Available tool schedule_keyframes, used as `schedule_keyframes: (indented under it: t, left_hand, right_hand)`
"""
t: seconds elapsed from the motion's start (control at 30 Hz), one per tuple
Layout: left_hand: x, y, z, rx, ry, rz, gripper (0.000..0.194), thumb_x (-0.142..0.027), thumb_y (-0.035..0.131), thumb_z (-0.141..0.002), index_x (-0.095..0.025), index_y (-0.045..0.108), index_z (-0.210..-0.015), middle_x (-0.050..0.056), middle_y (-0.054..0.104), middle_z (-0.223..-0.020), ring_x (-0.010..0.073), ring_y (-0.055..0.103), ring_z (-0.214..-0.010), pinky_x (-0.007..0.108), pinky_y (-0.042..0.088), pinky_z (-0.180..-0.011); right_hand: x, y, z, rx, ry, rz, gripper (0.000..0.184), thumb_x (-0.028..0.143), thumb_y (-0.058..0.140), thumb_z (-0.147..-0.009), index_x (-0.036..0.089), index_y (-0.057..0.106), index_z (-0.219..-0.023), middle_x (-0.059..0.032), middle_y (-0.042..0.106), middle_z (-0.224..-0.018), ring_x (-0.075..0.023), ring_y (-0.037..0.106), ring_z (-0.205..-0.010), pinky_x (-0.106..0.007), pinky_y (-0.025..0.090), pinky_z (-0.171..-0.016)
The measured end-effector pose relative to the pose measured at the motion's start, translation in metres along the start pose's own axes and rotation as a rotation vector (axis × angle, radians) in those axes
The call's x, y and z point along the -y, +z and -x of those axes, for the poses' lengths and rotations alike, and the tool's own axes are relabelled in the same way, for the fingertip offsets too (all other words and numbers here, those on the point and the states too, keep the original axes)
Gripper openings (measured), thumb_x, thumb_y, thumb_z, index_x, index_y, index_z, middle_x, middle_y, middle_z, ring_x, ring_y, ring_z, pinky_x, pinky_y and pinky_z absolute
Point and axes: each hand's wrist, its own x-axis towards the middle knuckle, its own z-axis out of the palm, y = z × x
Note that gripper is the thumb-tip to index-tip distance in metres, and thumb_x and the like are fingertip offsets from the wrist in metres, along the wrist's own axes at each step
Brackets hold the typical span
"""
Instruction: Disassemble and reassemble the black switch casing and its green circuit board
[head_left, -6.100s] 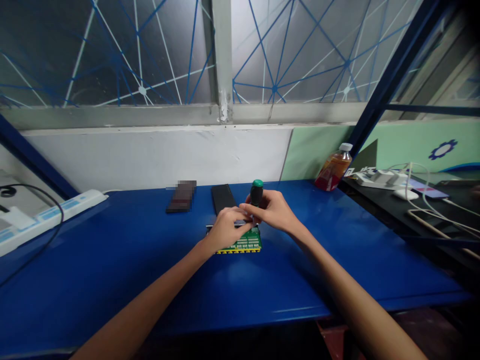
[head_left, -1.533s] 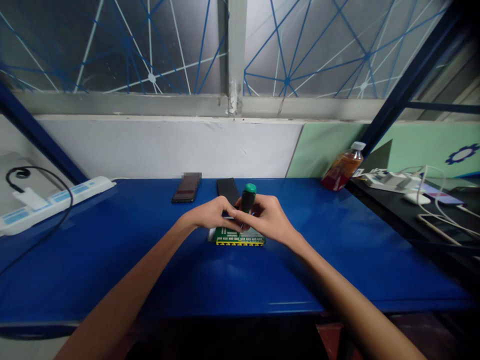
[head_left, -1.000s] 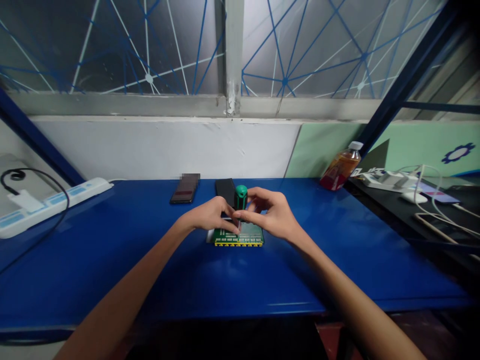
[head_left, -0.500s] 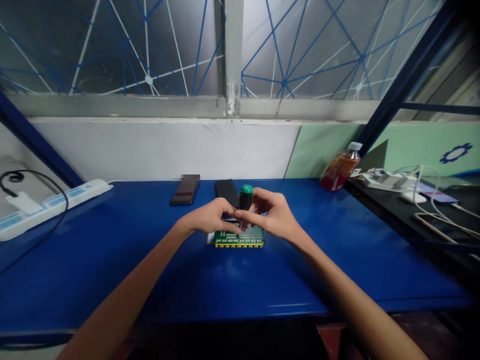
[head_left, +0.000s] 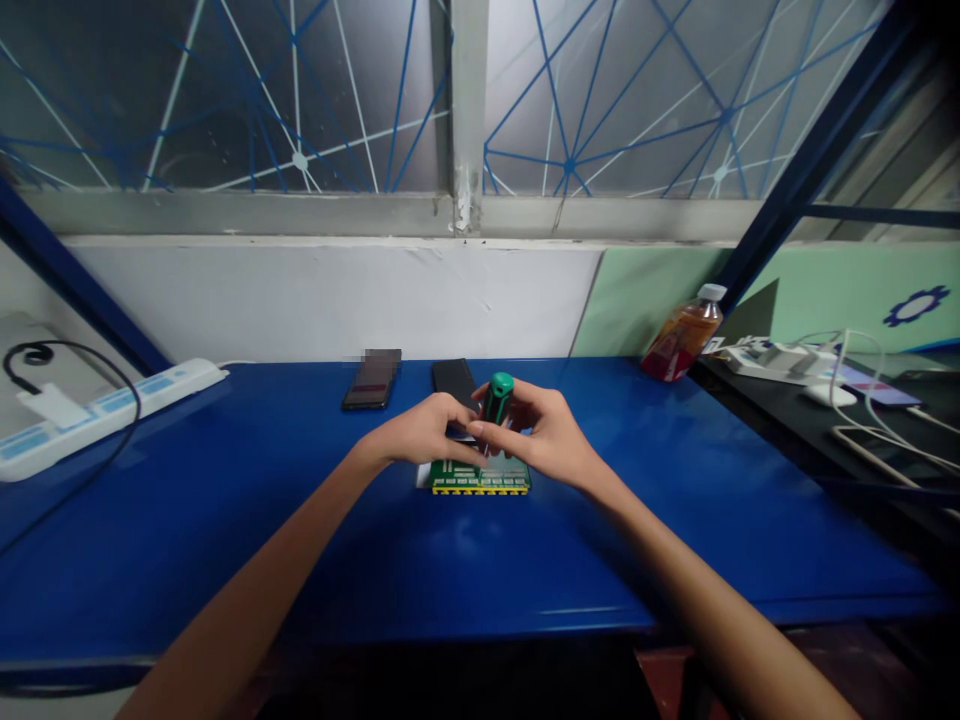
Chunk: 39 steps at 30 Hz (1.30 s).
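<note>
We are mid-work at the circuit board (head_left: pixel 459 470), right hand (head_left: pixel 553 436) clamped on the screwdriver (head_left: pixel 497 400); whether our left hand (head_left: pixel 421 430) grips anything, we cannot tell.

One green rectangular circuit board with a yellow edge (head_left: pixel 457 470) is counted on one blue, glossy table (head_left: pixel 375 550). Two bare hands, one left hand (head_left: pixel 427 430) and one right hand (head_left: pixel 551 437), are seen at the board, with one green-and-black screwdriver (head_left: pixel 497 400) held above it. Behind the board, two dark, flat, rectangular items are counted: one black phone (head_left: pixel 373 382) and one plain black slab (head_left: pixel 452 377). One clear plastic bottle with a white cap (head_left: pixel 684 335) is found right of the board. The white cables far right of it cannot be counted.
</note>
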Motion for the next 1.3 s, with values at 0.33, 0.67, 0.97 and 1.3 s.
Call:
schedule_keyframes:
  t: [0.33,0.67,0.97,1.3]
  left_hand:
    - [0.0067,-0.0016,-0.0004,0.021,0.026,0.049,0.022,-0.035,0.075,-0.072,-0.013,0.075,-0.072,0.002,0.065,-0.063,0.0114,0.054,-0.062,0.024,0.04,-0.058]
    - [0.0042,-0.0018,-0.0005,0.024,0.055,0.09,0.018,-0.032,0.075,-0.072,-0.014,0.075,-0.076,0.002,0.068,-0.068,0.0133,0.059,-0.067,0.024,0.043,-0.062]
    - [0.0038,-0.0016,-0.001,0.009,0.054,0.083,0.022,-0.034,0.075,-0.071,-0.012,0.073,-0.071,0.001,0.064,-0.066,0.0128,0.056,-0.065,0.025,0.042,-0.063]
    - [0.002,-0.0018,-0.0001,0.033,0.037,0.123,0.02,-0.032,0.075,-0.069,-0.012,0.071,-0.07,0.0,0.059,-0.061,0.0112,0.051,-0.061,0.024,0.038,-0.058]
  right_hand:
    - [-0.0021,0.0012,-0.0007,-0.03,-0.025,0.015,0.038,0.041,0.074,-0.074,0.016,0.065,-0.1,-0.0009,0.064,-0.073,-0.0093,0.05,-0.054,-0.023,0.041,-0.049]
    - [-0.0019,0.0008,0.0001,-0.011,-0.001,-0.002,0.037,0.042,0.071,-0.077,0.016,0.064,-0.102,0.0,0.062,-0.067,-0.0099,0.051,-0.052,-0.024,0.04,-0.048]
    - [-0.0029,0.0024,-0.0002,-0.03,-0.036,0.039,0.035,0.043,0.071,-0.075,0.017,0.065,-0.098,0.0006,0.061,-0.07,-0.009,0.048,-0.055,-0.023,0.039,-0.049]
    - [0.0,0.0048,0.0015,0.0,-0.036,0.049,0.035,0.045,0.069,-0.078,0.018,0.065,-0.1,0.0005,0.062,-0.07,-0.0099,0.05,-0.055,-0.025,0.039,-0.05]
